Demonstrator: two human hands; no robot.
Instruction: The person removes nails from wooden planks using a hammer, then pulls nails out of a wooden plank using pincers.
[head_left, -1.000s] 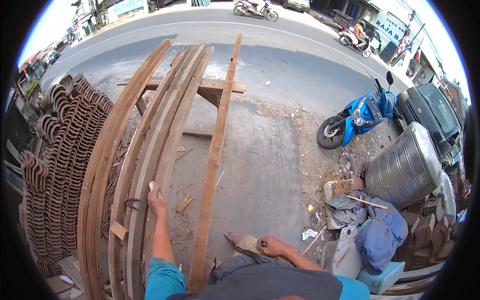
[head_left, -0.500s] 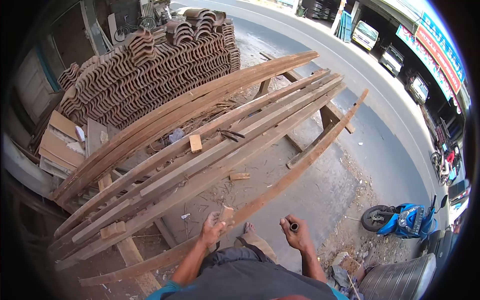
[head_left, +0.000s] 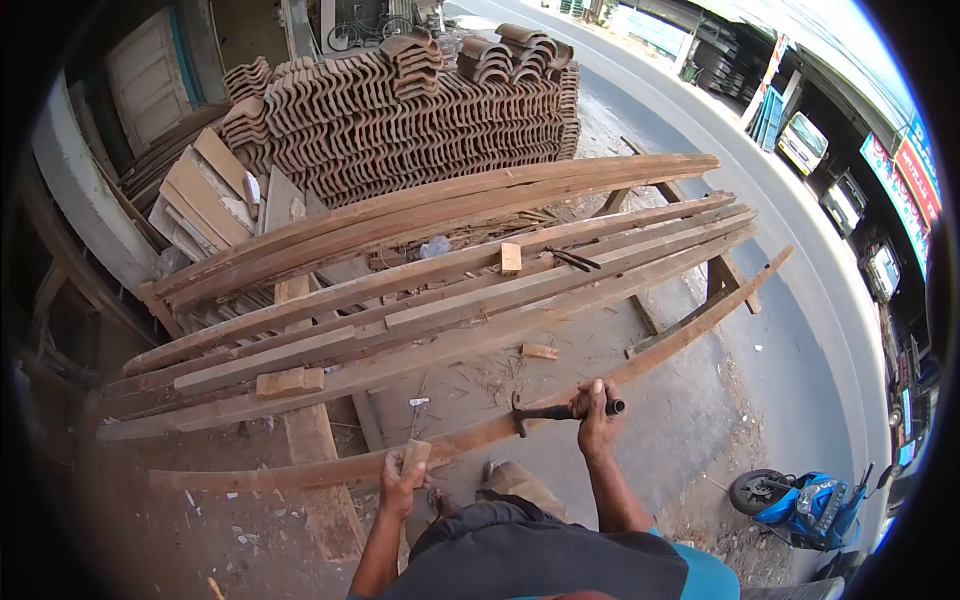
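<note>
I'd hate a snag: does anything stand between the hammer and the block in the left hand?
Nothing visible does. The right hand holds the hammer, the left hand the block; only beam and ground show behind the gap.

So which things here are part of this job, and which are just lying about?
Likely part of the job:
hammer, in the right hand
wood block, in the left hand
nearest wooden beam

Apparently just lying about:
stacked roof tiles
parked blue motorbike
</note>
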